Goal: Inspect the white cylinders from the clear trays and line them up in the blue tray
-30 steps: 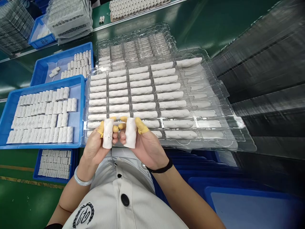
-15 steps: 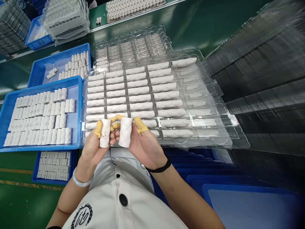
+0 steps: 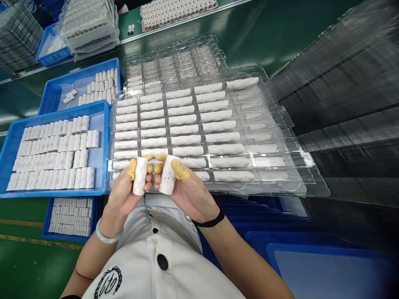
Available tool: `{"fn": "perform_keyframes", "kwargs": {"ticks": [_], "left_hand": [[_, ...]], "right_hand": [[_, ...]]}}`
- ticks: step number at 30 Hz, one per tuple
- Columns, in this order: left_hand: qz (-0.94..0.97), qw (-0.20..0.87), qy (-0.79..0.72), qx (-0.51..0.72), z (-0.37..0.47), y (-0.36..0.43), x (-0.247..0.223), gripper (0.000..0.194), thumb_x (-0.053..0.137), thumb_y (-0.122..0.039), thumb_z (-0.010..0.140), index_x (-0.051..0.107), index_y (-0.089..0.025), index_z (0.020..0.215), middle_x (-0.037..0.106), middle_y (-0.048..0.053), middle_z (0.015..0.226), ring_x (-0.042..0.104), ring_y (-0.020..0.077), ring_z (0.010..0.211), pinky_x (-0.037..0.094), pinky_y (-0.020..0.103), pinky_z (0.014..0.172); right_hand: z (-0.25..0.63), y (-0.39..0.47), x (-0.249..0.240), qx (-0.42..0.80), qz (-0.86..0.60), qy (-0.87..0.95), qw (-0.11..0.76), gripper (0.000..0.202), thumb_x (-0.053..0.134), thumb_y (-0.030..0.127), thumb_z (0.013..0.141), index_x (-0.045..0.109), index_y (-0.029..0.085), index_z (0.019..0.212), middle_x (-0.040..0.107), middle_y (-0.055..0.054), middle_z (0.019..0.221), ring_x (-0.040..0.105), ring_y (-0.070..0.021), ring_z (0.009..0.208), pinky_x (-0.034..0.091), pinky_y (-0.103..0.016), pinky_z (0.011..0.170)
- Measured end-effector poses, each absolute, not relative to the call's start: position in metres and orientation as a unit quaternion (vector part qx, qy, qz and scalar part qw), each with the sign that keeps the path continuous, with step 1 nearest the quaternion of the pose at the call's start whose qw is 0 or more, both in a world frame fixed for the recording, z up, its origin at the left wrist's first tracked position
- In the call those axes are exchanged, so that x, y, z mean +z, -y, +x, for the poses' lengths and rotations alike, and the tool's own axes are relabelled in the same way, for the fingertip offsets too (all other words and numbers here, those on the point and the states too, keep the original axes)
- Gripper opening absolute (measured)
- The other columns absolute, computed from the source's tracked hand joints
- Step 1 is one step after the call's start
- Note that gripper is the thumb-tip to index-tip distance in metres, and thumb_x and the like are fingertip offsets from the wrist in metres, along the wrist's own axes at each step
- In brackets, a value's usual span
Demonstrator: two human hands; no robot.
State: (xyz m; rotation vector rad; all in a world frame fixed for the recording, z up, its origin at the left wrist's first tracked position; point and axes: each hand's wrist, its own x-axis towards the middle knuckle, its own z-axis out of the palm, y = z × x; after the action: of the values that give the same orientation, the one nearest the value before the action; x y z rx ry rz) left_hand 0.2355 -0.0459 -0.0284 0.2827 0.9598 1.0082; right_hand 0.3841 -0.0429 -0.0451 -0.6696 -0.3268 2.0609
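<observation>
My left hand grips a white cylindrical piece upright between thumb and fingers, which wear yellow finger cots. My right hand holds a second white cylindrical piece, tilted slightly, with its thumb resting on the upper side and small dark dots on its face. The two pieces are side by side, a short gap apart, over the front edge of a clear plastic tray. Rows of white cylindrical pieces lie in that tray's slots.
At left stands a blue bin with rows of white pieces; another blue bin is behind it. A smaller bin sits lower down. Stacked clear trays and a dotted-piece tray are at the back. Dark sheeting hangs at right.
The right-hand piece has been turned and tilted, now showing dots, with the thumb moved onto it. The left-hand piece has rotated, so its dark marking no longer shows.
</observation>
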Motion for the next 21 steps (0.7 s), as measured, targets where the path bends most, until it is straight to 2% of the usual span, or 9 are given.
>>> {"fn": "perform_keyframes", "kwargs": {"ticks": [4, 9, 14, 21], "left_hand": [[0.1, 0.759, -0.451, 0.459, 0.2363, 0.0423, -0.027, 0.049, 0.031, -0.032, 0.104, 0.067, -0.007, 0.082, 0.056, 0.007, 0.06, 0.053, 0.0094, 0.052, 0.048, 0.019, 0.052], [0.071, 0.777, -0.427, 0.456, 0.2359, 0.0408, -0.0253, 0.055, 0.028, -0.042, 0.104, 0.069, -0.006, 0.092, 0.055, 0.006, 0.06, 0.051, 0.0093, 0.051, 0.044, 0.017, 0.047], [0.073, 0.767, -0.424, 0.475, 0.2352, 0.0427, -0.0275, 0.048, 0.036, -0.038, 0.103, 0.07, -0.005, 0.099, 0.059, 0.008, 0.067, 0.056, 0.0102, 0.059, 0.046, 0.016, 0.048], [0.107, 0.714, -0.48, 0.499, 0.2361, 0.0439, -0.0308, 0.038, 0.042, -0.032, 0.102, 0.071, -0.008, 0.101, 0.062, 0.007, 0.066, 0.06, 0.0116, 0.06, 0.051, 0.019, 0.054]], "right_hand": [[0.3849, 0.0407, -0.0423, 0.852, -0.267, 0.076, 0.444, 0.04, 0.06, 0.054, 0.09, 0.064, 0.018, 0.108, 0.069, -0.004, 0.083, 0.064, -0.0174, 0.074, 0.055, -0.035, 0.076], [0.3849, 0.0391, -0.0429, 0.856, -0.269, 0.065, 0.437, 0.044, 0.041, 0.053, 0.099, 0.062, 0.018, 0.114, 0.07, -0.007, 0.088, 0.067, -0.0226, 0.087, 0.055, -0.042, 0.081], [0.3834, 0.0395, -0.045, 0.86, -0.254, 0.077, 0.435, 0.039, 0.052, 0.05, 0.095, 0.064, 0.017, 0.111, 0.071, -0.009, 0.091, 0.067, -0.0245, 0.094, 0.055, -0.044, 0.086], [0.3829, 0.039, -0.0457, 0.857, -0.256, 0.076, 0.442, 0.031, 0.055, 0.04, 0.094, 0.067, 0.016, 0.108, 0.072, -0.006, 0.087, 0.068, -0.0214, 0.086, 0.054, -0.042, 0.089]]}}
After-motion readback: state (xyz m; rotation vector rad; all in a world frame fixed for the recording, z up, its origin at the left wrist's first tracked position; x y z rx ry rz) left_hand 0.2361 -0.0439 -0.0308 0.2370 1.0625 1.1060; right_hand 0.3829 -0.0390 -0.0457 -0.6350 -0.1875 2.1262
